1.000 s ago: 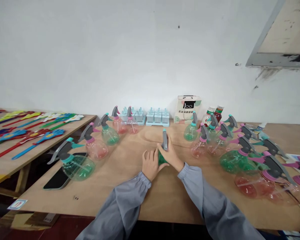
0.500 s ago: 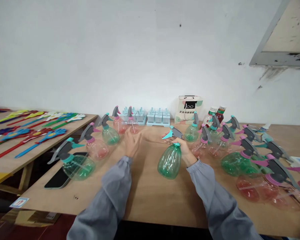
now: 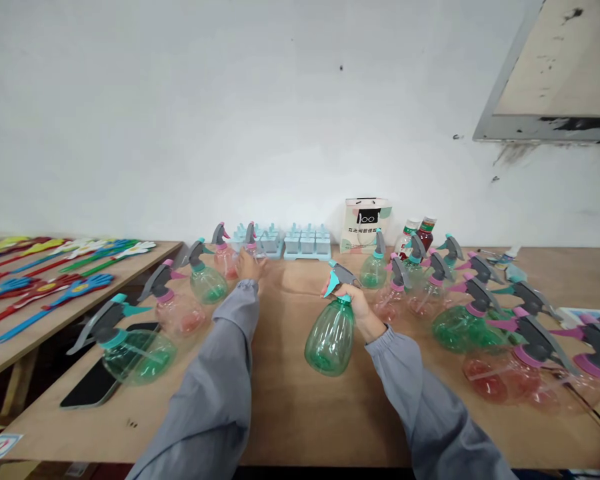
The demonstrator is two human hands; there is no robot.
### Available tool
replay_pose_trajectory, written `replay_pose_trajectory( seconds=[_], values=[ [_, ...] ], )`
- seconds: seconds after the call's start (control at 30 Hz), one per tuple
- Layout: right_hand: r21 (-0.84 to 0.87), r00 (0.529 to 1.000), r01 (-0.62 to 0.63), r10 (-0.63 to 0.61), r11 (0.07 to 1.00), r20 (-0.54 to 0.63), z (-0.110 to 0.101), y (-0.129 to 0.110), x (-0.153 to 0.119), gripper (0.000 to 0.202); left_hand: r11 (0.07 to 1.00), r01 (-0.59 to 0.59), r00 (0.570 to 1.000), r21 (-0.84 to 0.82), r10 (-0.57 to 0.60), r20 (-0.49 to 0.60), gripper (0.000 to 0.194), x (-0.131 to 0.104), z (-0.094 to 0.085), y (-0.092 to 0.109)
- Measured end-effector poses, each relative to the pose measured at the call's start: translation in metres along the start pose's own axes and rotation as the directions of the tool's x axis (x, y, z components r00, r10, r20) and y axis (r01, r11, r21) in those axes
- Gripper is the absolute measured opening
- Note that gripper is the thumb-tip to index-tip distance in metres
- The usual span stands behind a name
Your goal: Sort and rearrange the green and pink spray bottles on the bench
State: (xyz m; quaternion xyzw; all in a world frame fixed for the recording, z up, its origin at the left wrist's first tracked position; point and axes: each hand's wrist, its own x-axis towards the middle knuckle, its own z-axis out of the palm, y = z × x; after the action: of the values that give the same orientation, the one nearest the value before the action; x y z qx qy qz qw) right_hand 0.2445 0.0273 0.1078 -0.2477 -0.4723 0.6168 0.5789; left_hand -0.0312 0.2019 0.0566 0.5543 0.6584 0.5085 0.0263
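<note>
My right hand (image 3: 355, 303) is wrapped round the neck of a green spray bottle (image 3: 330, 339), which hangs slightly tilted over the middle of the table, its teal nozzle pointing left. Farther back on the left, my left hand (image 3: 249, 265) is at a pink spray bottle (image 3: 251, 235) with a grey and pink head. Its fingers are partly hidden and blurred, so their grip is unclear. Another pink bottle (image 3: 225, 260) stands just left of that hand, and a green bottle (image 3: 209, 283) is nearer.
Several green and pink spray bottles (image 3: 460, 327) crowd the right side. Pale blue moulds (image 3: 307, 245), a paper bag (image 3: 365, 230) and two sauce bottles stand by the wall. A phone (image 3: 93, 383) lies front left. Colourful hand-shaped sticks (image 3: 75, 293) cover the left table.
My left hand has moved back to the rear pink bottle. My right hand still holds the green bottle, its fingers now closer round the neck. The view has shifted slightly.
</note>
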Motion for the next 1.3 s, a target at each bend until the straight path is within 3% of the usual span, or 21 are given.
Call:
replay_pose_trajectory(
  seconds=[0.13, 0.27, 0.43, 0.57, 0.7, 0.9, 1.17, 1.3],
  values=[
    [0.000, 0.998, -0.038, 0.038, 0.999, 0.043, 0.002, -0.001, -0.001, 0.026, 0.995, 0.055, 0.998, 0.078, -0.055, -0.007, 0.060, -0.005, -0.003, 0.000],
    [-0.090, 0.993, -0.063, 0.072, 0.994, 0.096, 0.003, -0.004, -0.003, 0.036, 1.000, -0.021, 0.999, 0.017, 0.020, 0.039, 0.059, -0.024, -0.009, -0.006],
    [-0.126, 1.000, 0.007, -0.011, 0.992, -0.027, -0.003, -0.001, 0.001, 0.045, 0.972, -0.141, 0.975, -0.189, 0.169, 0.144, 0.062, -0.073, -0.021, -0.018],
    [-0.138, 0.999, -0.029, 0.031, 0.990, 0.008, -0.007, 0.007, 0.005, 0.046, 0.932, -0.196, 0.966, -0.304, 0.237, 0.105, 0.067, -0.120, -0.032, -0.019],
    [-0.123, 0.998, -0.053, 0.055, 0.991, 0.008, -0.009, 0.013, 0.006, 0.043, 0.900, -0.222, 0.950, -0.376, 0.286, 0.125, 0.067, -0.148, -0.041, -0.017],
    [-0.095, 0.991, -0.045, 0.032, 0.994, -0.132, -0.015, 0.016, 0.006, 0.039, 0.882, -0.203, 0.953, -0.424, 0.278, 0.122, 0.070, -0.162, -0.040, -0.014],
    [-0.121, 0.999, -0.031, 0.029, 0.992, -0.023, -0.011, 0.008, 0.006, 0.037, 0.889, -0.223, 0.938, -0.400, 0.308, 0.161, 0.069, -0.176, -0.040, -0.003],
    [-0.126, 0.996, -0.027, 0.015, 0.992, -0.089, -0.012, 0.012, 0.005, 0.038, 0.890, -0.237, 0.935, -0.390, 0.318, 0.156, 0.068, -0.176, -0.042, -0.002]
  ],
)
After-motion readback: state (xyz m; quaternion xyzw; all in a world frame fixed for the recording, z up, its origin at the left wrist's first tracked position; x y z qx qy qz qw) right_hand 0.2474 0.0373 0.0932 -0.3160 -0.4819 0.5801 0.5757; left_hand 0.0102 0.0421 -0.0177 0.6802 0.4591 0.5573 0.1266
